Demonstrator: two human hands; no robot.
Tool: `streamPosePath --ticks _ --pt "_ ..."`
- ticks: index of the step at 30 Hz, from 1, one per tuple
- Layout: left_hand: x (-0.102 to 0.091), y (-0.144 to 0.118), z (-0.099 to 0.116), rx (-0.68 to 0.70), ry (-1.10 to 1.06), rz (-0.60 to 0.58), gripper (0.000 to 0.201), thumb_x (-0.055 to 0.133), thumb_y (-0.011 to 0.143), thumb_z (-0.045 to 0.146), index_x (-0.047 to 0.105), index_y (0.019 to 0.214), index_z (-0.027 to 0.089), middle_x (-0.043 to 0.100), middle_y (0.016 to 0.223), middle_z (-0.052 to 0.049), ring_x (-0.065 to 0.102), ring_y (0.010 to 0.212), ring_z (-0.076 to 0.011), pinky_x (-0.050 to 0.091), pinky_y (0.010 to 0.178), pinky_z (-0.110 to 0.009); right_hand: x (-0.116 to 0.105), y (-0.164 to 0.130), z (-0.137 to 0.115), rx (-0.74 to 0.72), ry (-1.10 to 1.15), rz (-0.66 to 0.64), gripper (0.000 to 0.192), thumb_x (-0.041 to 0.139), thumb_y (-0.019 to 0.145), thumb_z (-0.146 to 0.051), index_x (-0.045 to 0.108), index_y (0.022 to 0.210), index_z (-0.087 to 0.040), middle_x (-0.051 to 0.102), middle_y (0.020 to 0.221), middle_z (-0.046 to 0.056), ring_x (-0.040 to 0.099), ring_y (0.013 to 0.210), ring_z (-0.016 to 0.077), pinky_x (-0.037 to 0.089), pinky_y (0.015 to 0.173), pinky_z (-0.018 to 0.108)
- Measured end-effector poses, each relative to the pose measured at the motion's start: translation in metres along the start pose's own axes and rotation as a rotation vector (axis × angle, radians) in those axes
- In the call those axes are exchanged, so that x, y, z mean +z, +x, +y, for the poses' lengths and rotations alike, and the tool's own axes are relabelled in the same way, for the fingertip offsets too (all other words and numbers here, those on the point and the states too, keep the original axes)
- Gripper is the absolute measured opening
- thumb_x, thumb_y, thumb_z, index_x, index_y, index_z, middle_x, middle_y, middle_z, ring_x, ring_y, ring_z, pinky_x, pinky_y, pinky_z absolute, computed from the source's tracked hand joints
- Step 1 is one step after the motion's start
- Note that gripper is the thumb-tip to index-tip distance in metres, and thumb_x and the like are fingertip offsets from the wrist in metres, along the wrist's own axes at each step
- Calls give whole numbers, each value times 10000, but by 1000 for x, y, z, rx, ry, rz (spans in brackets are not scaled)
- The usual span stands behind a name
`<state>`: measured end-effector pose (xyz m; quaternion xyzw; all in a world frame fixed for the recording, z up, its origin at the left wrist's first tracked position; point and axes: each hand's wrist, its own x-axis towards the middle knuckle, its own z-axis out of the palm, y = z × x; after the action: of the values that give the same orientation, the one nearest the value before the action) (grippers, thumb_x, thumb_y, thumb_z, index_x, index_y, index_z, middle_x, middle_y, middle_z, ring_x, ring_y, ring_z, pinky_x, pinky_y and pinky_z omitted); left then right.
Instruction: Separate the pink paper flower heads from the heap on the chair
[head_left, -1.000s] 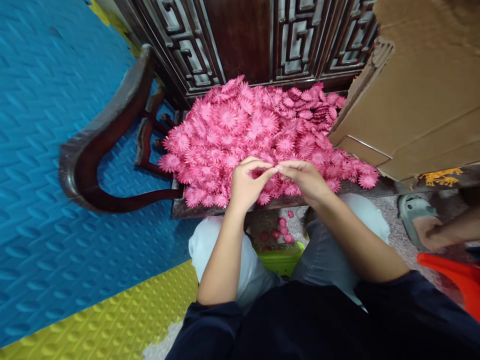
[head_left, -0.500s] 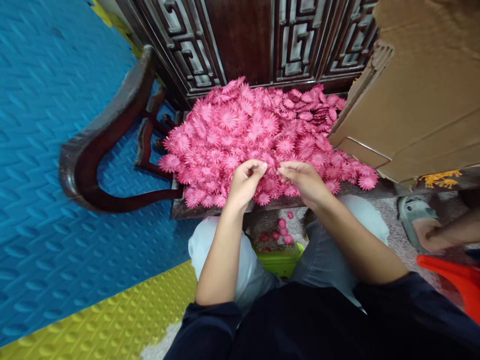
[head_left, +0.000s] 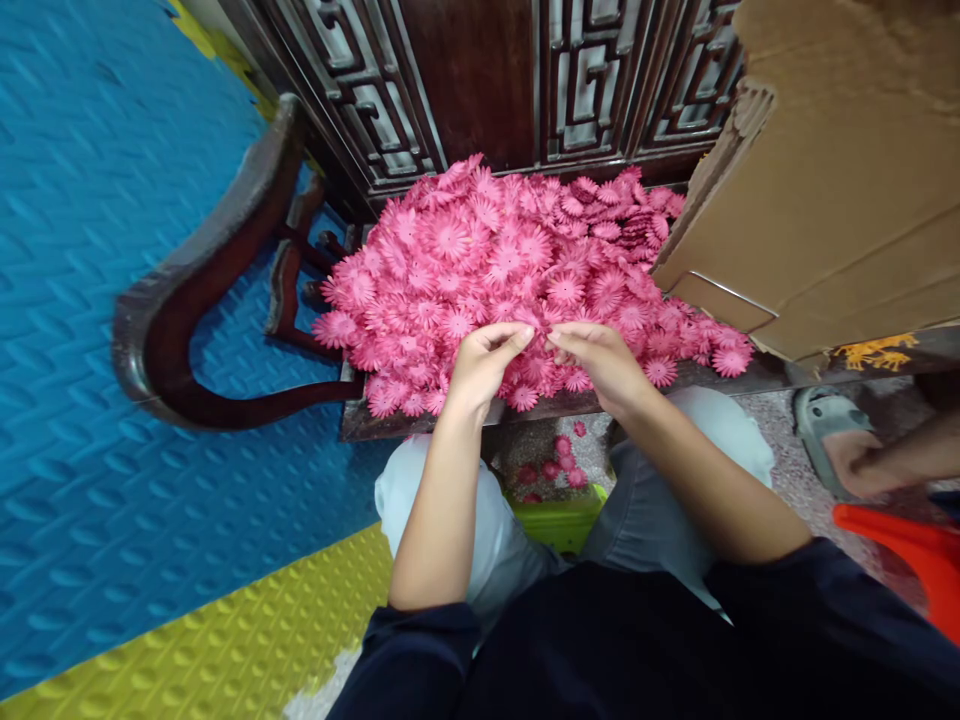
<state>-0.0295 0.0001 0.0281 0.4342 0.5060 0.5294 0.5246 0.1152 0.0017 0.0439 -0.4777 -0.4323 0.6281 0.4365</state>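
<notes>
A heap of pink paper flowers (head_left: 517, 270) fills the middle of the frame, piled on the seat of a dark wooden chair (head_left: 196, 300) whose curved armrest sweeps down at the left. At the near edge of the heap the two hands meet, fingertips almost touching. The left hand (head_left: 480, 365) has its fingers curled and pinched on something pink at the pile's front; the right hand (head_left: 596, 360) is likewise pinched, thumb against fingers, on a flower or petal piece, though what exactly each holds is too small to tell. A few loose flowers (head_left: 559, 465) lie on the speckled floor below the seat edge, above a green stool (head_left: 562, 520) between the person's knees. A large cardboard box (head_left: 832, 190) leans in at the upper right, its flap touching the pile's right side. Blue foam matting (head_left: 90, 300) covers the left of the frame, open and bare. At the right edge, another person's sandalled foot (head_left: 840, 440) rests beside an orange stool (head_left: 907, 560).
</notes>
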Motion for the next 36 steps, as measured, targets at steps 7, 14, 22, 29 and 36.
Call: streamPosePath --ticks 7,14,22,29,36 --pt "1 -3 4 31 81 -68 268 693 649 426 654 720 171 648 725 -5 568 697 -113 456 721 -247 -1 2 2 32 48 13 108 668 608 -285 644 618 -180 599 611 -30 465 550 76 394 624 252" --pt "6 -6 3 243 316 74 108 595 766 275 619 767 170 662 790 -21 601 760 -117 462 758 -243 0 3 0 58 56 59 85 638 626 -265 644 648 -183 622 647 -21 472 542 75 390 615 251" --pt "14 -11 7 357 330 113 198 633 733 206 570 919 178 678 791 -8 639 752 -105 478 760 -238 1 2 -1 70 80 43 86 636 613 -252 626 633 -169 570 618 -41 471 552 71 369 594 229" --pt "13 -8 5 280 234 88 335 679 680 175 528 979 189 661 722 17 626 707 -102 460 705 -232 -1 3 2 69 74 44 79 634 626 -255 617 643 -180 561 613 -45 485 553 75 370 593 233" --pt "11 -3 -2 108 -23 60 318 713 646 204 561 925 196 646 672 33 588 637 -85 444 667 -217 2 1 2 43 -1 -28 210 619 695 -396 648 706 -188 606 675 -20 518 582 85 379 589 239"
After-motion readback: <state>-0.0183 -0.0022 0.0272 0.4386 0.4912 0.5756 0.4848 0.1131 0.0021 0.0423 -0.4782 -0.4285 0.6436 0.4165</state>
